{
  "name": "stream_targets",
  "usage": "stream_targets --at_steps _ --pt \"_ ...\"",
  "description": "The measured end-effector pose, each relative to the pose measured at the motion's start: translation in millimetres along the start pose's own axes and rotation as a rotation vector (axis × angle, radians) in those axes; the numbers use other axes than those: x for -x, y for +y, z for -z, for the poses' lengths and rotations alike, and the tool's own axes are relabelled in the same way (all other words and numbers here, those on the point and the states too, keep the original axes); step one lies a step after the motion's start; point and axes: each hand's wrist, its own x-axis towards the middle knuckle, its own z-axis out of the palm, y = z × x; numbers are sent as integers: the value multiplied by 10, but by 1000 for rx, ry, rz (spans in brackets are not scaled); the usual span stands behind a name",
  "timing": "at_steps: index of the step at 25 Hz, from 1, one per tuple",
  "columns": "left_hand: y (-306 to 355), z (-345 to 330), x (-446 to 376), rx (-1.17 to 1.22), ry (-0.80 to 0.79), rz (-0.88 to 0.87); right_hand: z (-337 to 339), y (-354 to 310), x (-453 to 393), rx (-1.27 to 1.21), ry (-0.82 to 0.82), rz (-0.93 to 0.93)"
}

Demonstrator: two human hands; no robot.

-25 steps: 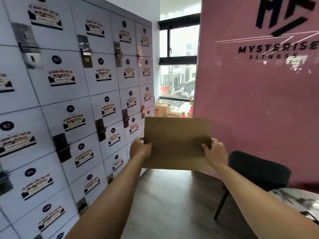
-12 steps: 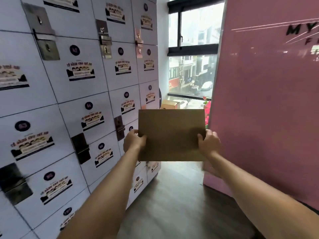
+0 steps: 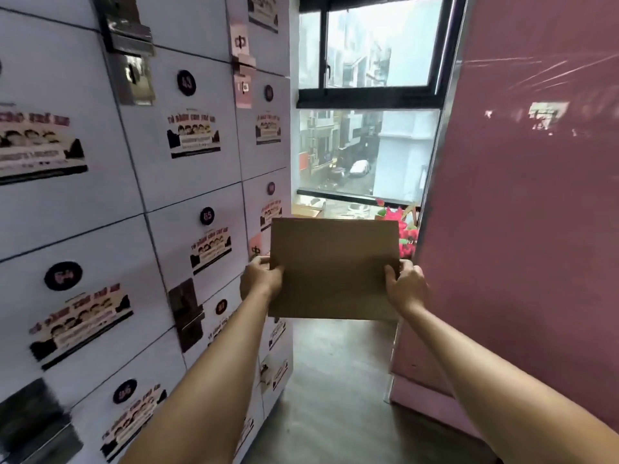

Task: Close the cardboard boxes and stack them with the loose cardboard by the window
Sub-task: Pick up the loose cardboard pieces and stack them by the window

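Both hands are at work on one load: the left hand (image 3: 262,278) grips the left edge of a flat cardboard sheet (image 3: 333,267), thumb on the near face and fingers curled behind it, and the right hand (image 3: 405,287) grips the right edge the same way. Arms are stretched forward, so the sheet hangs upright and square to the view, clear of the floor and touching nothing else.

Taking the window (image 3: 366,95) as the landmark, the sheet is held directly in front of it and below its sill line, in the narrow passage leading to it. Left of the window runs a wall of numbered lockers (image 3: 140,182); right of it stands a glossy pink partition (image 3: 536,195). Just under the window, past the top edge of the sheet, a cardboard box (image 3: 306,209) peeks out, with red flowers (image 3: 403,229) beside it toward the partition. How much else is piled there is hidden by the sheet.

Judging from this, the step in hand is carrying loose cardboard to the stack by the window. The next move probably calls for going on down the passage without clipping the lockers or the partition, then tilting the sheet flat and lowering it onto the pile, keeping it off the flowers.
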Motion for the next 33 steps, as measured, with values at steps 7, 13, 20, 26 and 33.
stream_targets --at_steps 7,13,20,26,33 --pt "237 -1248 -1696 27 -109 -39 -746 211 -1719 29 45 -71" --pt "485 -2338 -2988 15 -89 16 -1436 407 -3500 62 -29 6" --pt "724 -3256 -4381 -6 -9 97 -2434 537 -5004 18 -85 17" --pt "847 -4284 -5859 -34 -61 79 -3346 698 -6330 9 -40 -87" --pt "1135 -5446 -7657 -166 -138 1 -4020 724 -8046 50 -30 -149"
